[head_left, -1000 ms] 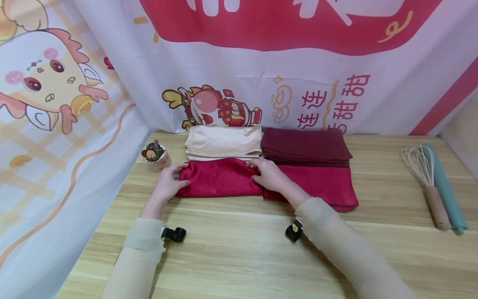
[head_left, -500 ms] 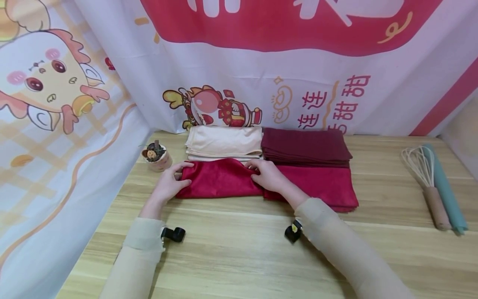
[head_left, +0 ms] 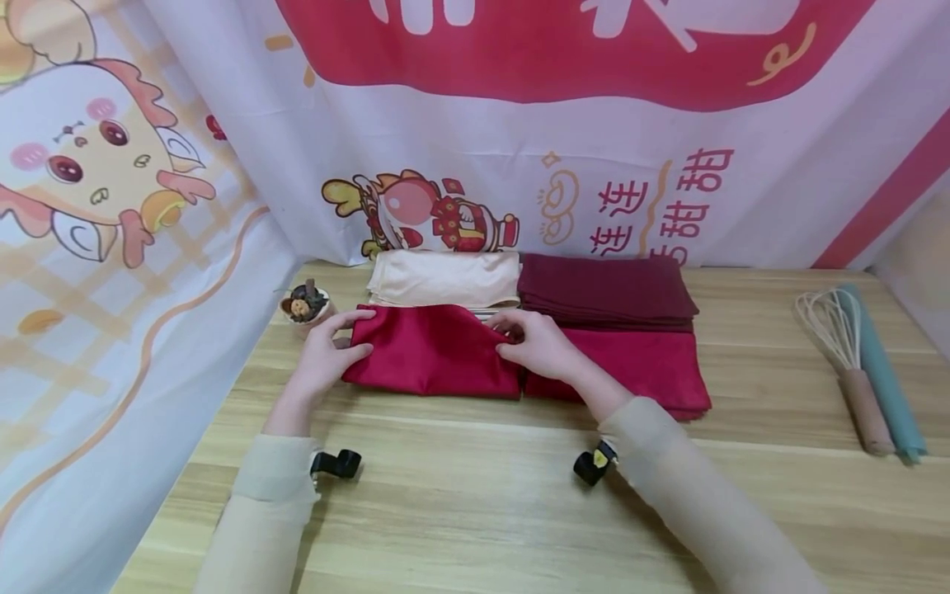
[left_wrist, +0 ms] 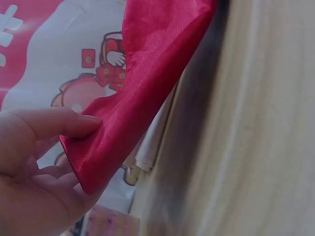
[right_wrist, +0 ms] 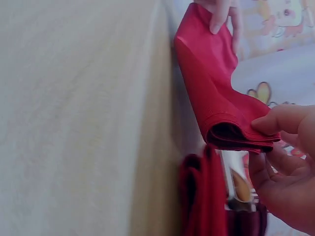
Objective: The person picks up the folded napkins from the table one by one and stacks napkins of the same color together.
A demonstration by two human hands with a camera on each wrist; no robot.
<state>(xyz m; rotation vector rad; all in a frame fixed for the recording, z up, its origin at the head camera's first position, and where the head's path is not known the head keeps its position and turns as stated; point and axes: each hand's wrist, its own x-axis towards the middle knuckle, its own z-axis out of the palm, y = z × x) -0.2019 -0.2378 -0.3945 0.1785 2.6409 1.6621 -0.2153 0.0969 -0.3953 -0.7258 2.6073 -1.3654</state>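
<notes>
A folded crimson cloth (head_left: 438, 351) spans between both hands, lifted off the table with its middle sagging at the back edge. My left hand (head_left: 326, 351) pinches its left end, thumb on the near side and fingers behind. At the right end my right hand (head_left: 545, 342) pinches the folded layers between thumb and fingers; the right wrist view shows the rolled fold (right_wrist: 236, 135) there. Right beside it lies another folded crimson cloth (head_left: 638, 363), partly under my right forearm. Behind these are a stack of cream cloths (head_left: 445, 276) and a stack of dark maroon cloths (head_left: 604, 285).
A small decorated cup (head_left: 306, 305) stands just left of my left hand. On the right side of the wooden table (head_left: 475, 503) lie a whisk (head_left: 853, 379) and a teal rolled item (head_left: 883, 379). A printed curtain (head_left: 475, 140) hangs behind the stacks.
Both hands have raised the crimson cloth from the table and shifted it slightly left. Its middle now bows, and its left end stands higher. The other cloths have not moved.
</notes>
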